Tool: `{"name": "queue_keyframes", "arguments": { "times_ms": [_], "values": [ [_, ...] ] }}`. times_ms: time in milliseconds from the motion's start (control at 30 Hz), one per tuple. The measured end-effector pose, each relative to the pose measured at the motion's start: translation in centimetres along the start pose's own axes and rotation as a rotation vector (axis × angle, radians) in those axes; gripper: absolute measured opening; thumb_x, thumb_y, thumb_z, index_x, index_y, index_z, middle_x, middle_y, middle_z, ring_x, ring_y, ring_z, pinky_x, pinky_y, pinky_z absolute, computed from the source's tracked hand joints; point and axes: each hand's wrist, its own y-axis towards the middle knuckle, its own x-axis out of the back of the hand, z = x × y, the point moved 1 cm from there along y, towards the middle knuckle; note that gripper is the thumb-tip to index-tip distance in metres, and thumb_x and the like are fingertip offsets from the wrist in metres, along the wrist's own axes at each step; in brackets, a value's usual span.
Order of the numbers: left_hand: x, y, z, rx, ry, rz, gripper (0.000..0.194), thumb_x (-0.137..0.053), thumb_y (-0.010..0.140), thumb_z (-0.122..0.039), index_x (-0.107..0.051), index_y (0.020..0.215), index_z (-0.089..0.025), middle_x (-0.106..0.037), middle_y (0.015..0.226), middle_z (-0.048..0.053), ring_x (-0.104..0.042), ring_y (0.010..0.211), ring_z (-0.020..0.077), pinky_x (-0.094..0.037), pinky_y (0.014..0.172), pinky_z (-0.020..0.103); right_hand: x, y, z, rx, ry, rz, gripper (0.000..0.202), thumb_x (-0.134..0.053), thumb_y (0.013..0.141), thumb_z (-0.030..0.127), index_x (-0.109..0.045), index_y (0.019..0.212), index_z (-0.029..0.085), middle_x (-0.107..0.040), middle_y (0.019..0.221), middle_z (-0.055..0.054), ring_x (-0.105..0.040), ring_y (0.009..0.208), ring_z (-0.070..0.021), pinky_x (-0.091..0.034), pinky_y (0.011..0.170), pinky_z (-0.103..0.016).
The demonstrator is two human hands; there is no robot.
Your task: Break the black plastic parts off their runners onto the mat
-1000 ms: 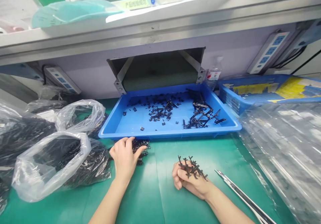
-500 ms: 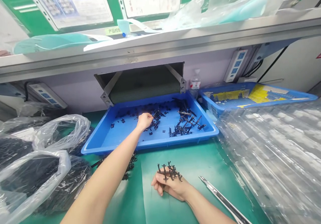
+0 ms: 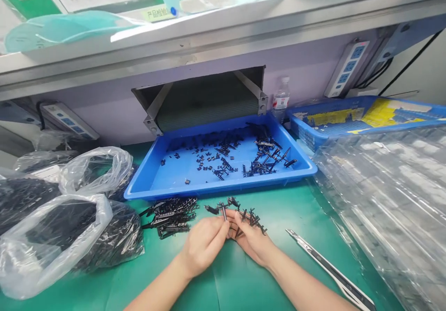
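Close together above the green mat, my two hands meet in front of the blue tray (image 3: 167,192). My left hand (image 3: 206,241) pinches a small black plastic part (image 3: 223,210) with branching arms, held up between thumb and fingers. Several black branched plastic pieces (image 3: 251,219) are in my right hand (image 3: 253,240), lying across its thumb and index finger. Its fingertips touch or nearly touch those of the left; the exact contact is hidden. Inside the tray lie scattered black parts (image 3: 266,158). To the left of my hands is a pile of black plastic strips (image 3: 172,216).
A utility knife (image 3: 329,267) lies on the green mat (image 3: 258,292) at right. Stacked clear plastic trays (image 3: 393,199) and a blue basket (image 3: 313,137) are farther right. Clear bags of black parts (image 3: 114,236) crowd the left. A bottle (image 3: 281,98) stands behind the tray.
My left hand has come back from inside the tray to my right hand, bringing a black part. My right hand has risen slightly. The view has tilted down.
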Motion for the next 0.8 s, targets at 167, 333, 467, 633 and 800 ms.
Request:
{"name": "queue_keyframes", "arguments": {
  "times_ms": [167, 333, 467, 633, 800],
  "values": [
    [0.1, -1.2, -1.8, 0.013, 0.074, -0.004, 0.025, -0.048, 0.076, -0.003, -0.055, 0.097, -0.014, -0.062, 0.093, 0.011, -0.053, 0.094, 0.0223, -0.040, 0.074, 0.032, 0.1, -0.3, -0.3, -0.023, -0.048, -0.066, 0.031, -0.077, 0.060, 0.036, -0.062, 0.081, 0.019, -0.057, 0.077, -0.003, -0.051, 0.072, -0.0153, -0.040, 0.063, -0.026],
    [0.9, -1.7, -0.7, 0.806, -0.500, -0.207, 0.010, -0.044, 0.076, -0.013, -0.050, 0.069, -0.016, -0.052, 0.058, 0.000, -0.047, 0.049, 0.0105, -0.037, 0.047, 0.022, 1.2, -0.2, 0.1, -0.041, -0.229, -0.094, 0.037, -0.073, 0.063, 0.044, -0.061, 0.083, 0.016, -0.057, 0.070, -0.005, -0.050, 0.061, -0.0140, -0.039, 0.055, -0.024],
    [0.7, -2.0, 0.7, 1.320, -1.287, -0.184, 0.025, -0.056, 0.074, -0.038, -0.050, 0.075, -0.014, -0.048, 0.063, 0.000, -0.042, 0.049, 0.0080, -0.032, 0.042, 0.018, 1.6, -0.3, 0.2, -0.111, -0.341, -0.011, 0.038, -0.067, 0.065, 0.050, -0.061, 0.082, 0.017, -0.057, 0.076, -0.007, -0.052, 0.065, -0.0177, -0.044, 0.060, -0.029],
    [0.1, -2.4, 0.9, 1.393, -1.651, -0.028, 0.036, -0.074, 0.058, -0.036, -0.050, 0.066, -0.011, -0.049, 0.060, 0.001, -0.044, 0.054, 0.0072, -0.035, 0.053, 0.018, 0.2, 0.0, 1.0, -0.168, -0.415, 0.134, 0.034, -0.063, 0.068, 0.049, -0.063, 0.080, 0.018, -0.056, 0.077, -0.008, -0.053, 0.072, -0.0202, -0.045, 0.068, -0.032],
    [-0.3, -2.3, 0.3, 1.432, -1.770, 0.008, 0.037, -0.075, 0.057, -0.036, -0.050, 0.066, -0.011, -0.054, 0.065, 0.003, -0.050, 0.059, 0.0101, -0.040, 0.062, 0.022, 0.2, 0.0, 1.0, -0.191, -0.507, 0.088, 0.033, -0.066, 0.065, 0.049, -0.062, 0.078, 0.018, -0.057, 0.072, -0.008, -0.054, 0.070, -0.0216, -0.047, 0.069, -0.034]
  ]
}}
